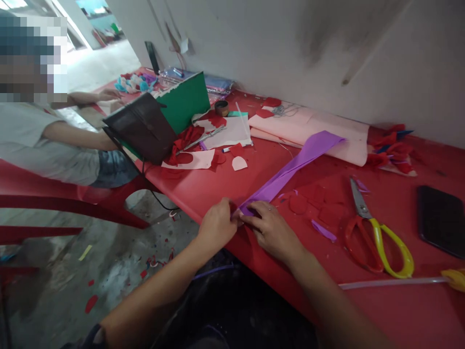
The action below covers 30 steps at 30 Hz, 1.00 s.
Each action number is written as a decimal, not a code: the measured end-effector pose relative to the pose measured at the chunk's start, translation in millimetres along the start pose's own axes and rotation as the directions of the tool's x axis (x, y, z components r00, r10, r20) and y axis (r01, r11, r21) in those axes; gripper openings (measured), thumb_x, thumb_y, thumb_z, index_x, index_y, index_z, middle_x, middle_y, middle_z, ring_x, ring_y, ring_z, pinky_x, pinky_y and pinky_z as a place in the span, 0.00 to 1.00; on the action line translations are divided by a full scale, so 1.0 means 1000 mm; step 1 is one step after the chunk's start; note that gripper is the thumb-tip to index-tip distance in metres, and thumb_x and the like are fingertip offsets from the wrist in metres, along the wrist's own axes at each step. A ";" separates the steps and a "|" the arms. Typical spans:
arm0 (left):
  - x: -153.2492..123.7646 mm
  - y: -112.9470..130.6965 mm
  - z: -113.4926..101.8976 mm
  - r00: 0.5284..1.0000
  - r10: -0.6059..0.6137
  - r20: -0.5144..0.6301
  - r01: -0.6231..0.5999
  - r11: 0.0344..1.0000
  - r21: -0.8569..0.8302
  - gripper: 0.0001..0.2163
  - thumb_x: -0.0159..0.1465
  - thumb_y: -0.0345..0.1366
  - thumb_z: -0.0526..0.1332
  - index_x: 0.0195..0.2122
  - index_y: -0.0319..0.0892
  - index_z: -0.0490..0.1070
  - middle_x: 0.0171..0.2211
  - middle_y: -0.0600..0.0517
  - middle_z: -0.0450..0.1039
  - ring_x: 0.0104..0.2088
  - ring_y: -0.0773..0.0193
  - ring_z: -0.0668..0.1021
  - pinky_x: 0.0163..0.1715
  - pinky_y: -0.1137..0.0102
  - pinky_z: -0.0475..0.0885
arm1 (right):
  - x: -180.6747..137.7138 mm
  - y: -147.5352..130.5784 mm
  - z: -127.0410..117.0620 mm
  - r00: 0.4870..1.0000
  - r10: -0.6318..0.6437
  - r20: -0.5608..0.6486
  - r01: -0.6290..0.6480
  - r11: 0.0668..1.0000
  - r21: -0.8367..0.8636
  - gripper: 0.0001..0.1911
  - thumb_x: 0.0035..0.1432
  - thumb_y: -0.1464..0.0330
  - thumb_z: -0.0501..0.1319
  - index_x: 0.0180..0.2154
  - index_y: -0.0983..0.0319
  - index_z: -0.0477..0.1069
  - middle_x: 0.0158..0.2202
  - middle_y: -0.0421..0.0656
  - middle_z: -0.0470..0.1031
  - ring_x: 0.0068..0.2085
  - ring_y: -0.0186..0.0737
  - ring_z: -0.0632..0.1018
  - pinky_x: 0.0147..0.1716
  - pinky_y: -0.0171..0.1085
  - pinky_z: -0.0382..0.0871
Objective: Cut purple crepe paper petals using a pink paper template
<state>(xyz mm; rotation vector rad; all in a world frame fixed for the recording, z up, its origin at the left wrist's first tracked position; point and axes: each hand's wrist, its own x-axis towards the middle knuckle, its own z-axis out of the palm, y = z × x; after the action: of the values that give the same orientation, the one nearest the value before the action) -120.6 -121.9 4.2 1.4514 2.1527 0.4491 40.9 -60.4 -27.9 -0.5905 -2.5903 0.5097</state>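
Note:
A long purple strip, paper or thin fabric [286, 169], stretches over the red table from its front edge toward a pale pink sheet at the back. Its near end is pinched by my left hand [220, 223], whose fingers are closed at the table edge. Close beside it, my right hand [271, 225] also grips that end, fingertips pressed on the purple material. The two hands almost touch. Right of them lie red cut pieces [298, 203], a purple scrap [323, 230] and scissors [374, 232] with one red and one yellow handle.
The red table [196, 189] runs along a wall. A black phone [441, 220] and a clear stick [392, 282] lie at right. The folded pink sheet [341, 135] is at the back. A dark brown bag [145, 128] stands at left, near a seated person [47, 140].

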 end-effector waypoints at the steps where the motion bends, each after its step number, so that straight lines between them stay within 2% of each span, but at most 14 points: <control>1: 0.002 0.000 -0.001 1.000 0.012 0.025 -0.013 1.000 0.027 0.09 0.61 0.35 0.58 0.41 0.37 0.71 0.32 0.45 0.75 0.34 0.56 0.77 0.33 0.66 0.67 | 0.000 0.000 0.001 1.000 -0.003 -0.004 0.003 1.000 0.003 0.19 0.56 0.82 0.56 0.45 0.63 0.77 0.46 0.54 0.72 0.49 0.50 0.71 0.48 0.51 0.69; 4: 0.005 0.001 -0.003 0.997 0.069 0.047 -0.073 0.994 0.080 0.06 0.60 0.34 0.58 0.28 0.39 0.72 0.29 0.46 0.74 0.34 0.58 0.76 0.34 0.67 0.66 | -0.001 0.001 0.003 1.000 -0.012 -0.021 0.013 1.000 0.013 0.19 0.56 0.82 0.56 0.44 0.63 0.78 0.46 0.53 0.72 0.49 0.50 0.71 0.48 0.51 0.70; 6: 0.004 0.003 -0.005 0.997 0.079 -0.002 -0.078 0.994 0.076 0.04 0.57 0.32 0.60 0.26 0.39 0.71 0.28 0.47 0.73 0.33 0.59 0.75 0.34 0.68 0.65 | -0.002 0.002 0.004 0.999 -0.016 -0.034 0.017 1.000 0.020 0.19 0.56 0.83 0.56 0.45 0.63 0.78 0.46 0.54 0.73 0.49 0.50 0.71 0.48 0.51 0.70; 12: -0.004 0.007 0.001 0.997 -0.040 -0.063 0.028 0.984 -0.177 0.01 0.55 0.30 0.61 0.28 0.41 0.69 0.25 0.53 0.72 0.27 0.65 0.73 0.29 0.71 0.63 | -0.005 0.003 0.004 0.998 -0.012 -0.068 0.014 0.999 0.031 0.19 0.57 0.82 0.55 0.45 0.64 0.78 0.46 0.54 0.73 0.49 0.50 0.71 0.49 0.51 0.70; 15: -0.007 0.004 0.009 0.991 -0.059 -0.124 0.012 0.937 -0.350 0.07 0.56 0.32 0.62 0.36 0.41 0.68 0.30 0.53 0.73 0.30 0.66 0.75 0.31 0.72 0.66 | -0.005 0.002 0.002 0.997 -0.013 -0.071 0.014 1.000 0.018 0.18 0.57 0.82 0.56 0.44 0.64 0.78 0.46 0.54 0.73 0.48 0.50 0.72 0.49 0.51 0.70; 17: -0.008 0.002 0.013 0.987 -0.051 -0.154 -0.015 0.918 -0.397 0.13 0.56 0.31 0.62 0.43 0.40 0.67 0.32 0.52 0.74 0.32 0.66 0.76 0.33 0.71 0.68 | -0.004 0.001 0.001 0.997 -0.014 -0.072 0.015 1.000 0.009 0.17 0.57 0.81 0.56 0.44 0.64 0.78 0.45 0.53 0.73 0.48 0.50 0.72 0.49 0.51 0.71; 19: -0.009 0.002 0.013 0.986 -0.051 -0.159 -0.013 0.927 -0.376 0.18 0.56 0.30 0.62 0.48 0.39 0.66 0.33 0.51 0.74 0.33 0.65 0.76 0.35 0.70 0.69 | -0.004 0.001 0.000 0.997 -0.015 -0.074 0.015 1.000 0.001 0.17 0.57 0.81 0.57 0.44 0.64 0.78 0.46 0.53 0.73 0.48 0.49 0.72 0.49 0.50 0.71; 21: -0.009 0.003 0.011 0.990 -0.050 -0.131 0.003 0.941 -0.338 0.17 0.58 0.31 0.61 0.49 0.38 0.67 0.35 0.49 0.75 0.34 0.63 0.76 0.36 0.68 0.69 | -0.004 0.002 0.002 0.997 -0.016 -0.073 0.015 1.000 -0.006 0.17 0.57 0.80 0.57 0.44 0.63 0.78 0.46 0.52 0.73 0.48 0.49 0.72 0.49 0.50 0.71; 26: -0.005 0.007 0.002 1.000 0.004 -0.016 -0.008 0.974 -0.227 0.06 0.59 0.32 0.59 0.36 0.39 0.73 0.33 0.47 0.77 0.33 0.61 0.77 0.34 0.68 0.68 | -0.002 -0.001 0.004 0.998 0.010 -0.056 -0.010 1.000 -0.011 0.16 0.57 0.80 0.57 0.43 0.61 0.78 0.46 0.52 0.74 0.49 0.49 0.72 0.49 0.51 0.71; 28: -0.003 0.006 0.001 1.000 -0.006 -0.013 0.003 0.975 -0.222 0.05 0.58 0.31 0.59 0.35 0.40 0.72 0.31 0.49 0.76 0.32 0.62 0.76 0.32 0.69 0.67 | -0.001 -0.005 -0.005 1.000 0.004 -0.013 -0.005 0.999 -0.042 0.18 0.56 0.80 0.57 0.45 0.61 0.77 0.46 0.52 0.74 0.49 0.51 0.72 0.48 0.52 0.71; 30: -0.001 0.002 0.001 0.998 -0.042 -0.051 0.028 0.966 -0.258 0.08 0.55 0.30 0.60 0.38 0.40 0.71 0.31 0.51 0.75 0.31 0.64 0.75 0.31 0.70 0.66 | -0.006 -0.005 -0.026 0.999 0.042 0.013 -0.040 0.993 -0.110 0.20 0.56 0.79 0.56 0.49 0.62 0.75 0.47 0.52 0.75 0.48 0.52 0.73 0.46 0.53 0.71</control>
<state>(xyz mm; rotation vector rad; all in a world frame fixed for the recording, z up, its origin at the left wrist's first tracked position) -118.1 -121.8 4.3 1.2683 2.0693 0.7350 56.8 -61.5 -6.3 -0.6795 -2.6387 0.3885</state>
